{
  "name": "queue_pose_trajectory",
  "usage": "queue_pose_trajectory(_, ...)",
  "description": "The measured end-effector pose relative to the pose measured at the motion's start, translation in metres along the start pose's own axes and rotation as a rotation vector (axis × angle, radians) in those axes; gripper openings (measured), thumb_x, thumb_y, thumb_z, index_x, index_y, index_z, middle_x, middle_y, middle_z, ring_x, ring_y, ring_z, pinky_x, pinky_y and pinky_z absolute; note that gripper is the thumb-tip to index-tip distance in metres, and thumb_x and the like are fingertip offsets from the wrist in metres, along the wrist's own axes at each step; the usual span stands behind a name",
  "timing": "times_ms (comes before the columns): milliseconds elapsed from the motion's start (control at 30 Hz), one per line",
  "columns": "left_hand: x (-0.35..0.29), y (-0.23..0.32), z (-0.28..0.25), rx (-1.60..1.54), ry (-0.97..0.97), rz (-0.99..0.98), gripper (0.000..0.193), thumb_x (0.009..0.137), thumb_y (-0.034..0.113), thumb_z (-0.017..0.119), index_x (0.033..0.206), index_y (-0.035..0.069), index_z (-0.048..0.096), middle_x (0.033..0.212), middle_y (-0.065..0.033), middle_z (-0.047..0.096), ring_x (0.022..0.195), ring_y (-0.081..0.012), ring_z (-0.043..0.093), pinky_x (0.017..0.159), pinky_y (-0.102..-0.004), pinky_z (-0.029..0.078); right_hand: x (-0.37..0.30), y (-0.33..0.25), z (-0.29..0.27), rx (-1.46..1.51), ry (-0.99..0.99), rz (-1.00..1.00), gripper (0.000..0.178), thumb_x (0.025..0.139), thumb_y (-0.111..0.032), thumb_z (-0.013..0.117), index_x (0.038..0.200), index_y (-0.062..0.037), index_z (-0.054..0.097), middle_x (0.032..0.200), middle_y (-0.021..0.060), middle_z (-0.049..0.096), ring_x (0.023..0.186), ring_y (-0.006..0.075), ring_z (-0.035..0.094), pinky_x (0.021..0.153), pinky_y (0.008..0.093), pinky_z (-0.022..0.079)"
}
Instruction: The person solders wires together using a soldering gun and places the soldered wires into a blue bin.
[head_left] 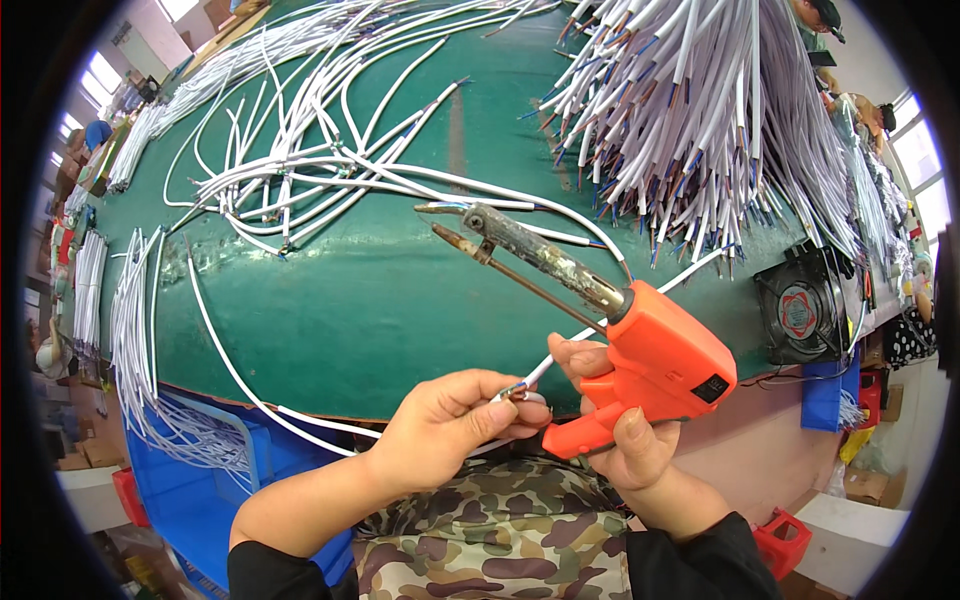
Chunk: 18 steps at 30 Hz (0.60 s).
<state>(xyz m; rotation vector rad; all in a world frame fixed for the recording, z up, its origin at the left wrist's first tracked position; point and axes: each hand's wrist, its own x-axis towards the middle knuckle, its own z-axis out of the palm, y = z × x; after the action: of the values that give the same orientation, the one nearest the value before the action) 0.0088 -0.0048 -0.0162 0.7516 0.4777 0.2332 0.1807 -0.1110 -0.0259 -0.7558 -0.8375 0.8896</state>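
My right hand (640, 445) is wrapped round the handle of an orange soldering gun (665, 350). Its scorched metal barrel and tip point up and to the left over the green table. Close beside it, my left hand (440, 425) pinches a white cable (540, 372) near a small part with bare wires at the fingertips; the fingers partly hide that part. One length of the cable runs up to the right behind the gun. Another white cable (230, 350) passes under my left wrist from the table's left side.
The green table (350, 310) bears a tangle of white cables (300, 180) at the back left. A thick bundle of white cables (690, 120) lies at the right, near a black fan (800, 305). Below the left edge stands a blue crate (190, 510) with more cables.
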Motion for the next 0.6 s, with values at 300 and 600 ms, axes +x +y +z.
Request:
queue_pose_trajectory(300, 0.009, 0.005, -0.008, -0.208, -0.025, 0.002, 0.025, 0.098, 0.012, 0.050, 0.114, -0.005, 0.057, 0.110, -0.0216, 0.064, 0.108, -0.0329, 0.062, 0.095, -0.0416, 0.052, 0.005, 0.006, 0.003, 0.027, 0.013, 0.019, 0.056, 0.090, -0.025, 0.062, 0.133, 0.0045, 0.042, 0.124, 0.0165, 0.056, 0.122, 0.0327, 0.049, 0.106, 0.0497, 0.033)
queue_pose_trajectory(600, 0.009, 0.015, -0.004, -0.218, -0.026, -0.007, 0.024, 0.099, 0.010, 0.048, 0.117, -0.004, 0.055, 0.107, -0.0157, 0.065, 0.100, -0.0229, 0.064, 0.093, -0.0350, 0.052, 0.008, 0.006, 0.007, -0.024, 0.028, 0.029, 0.053, 0.091, -0.027, 0.059, 0.130, 0.0042, 0.044, 0.122, 0.0183, 0.057, 0.119, 0.0325, 0.052, 0.107, 0.0529, 0.032)
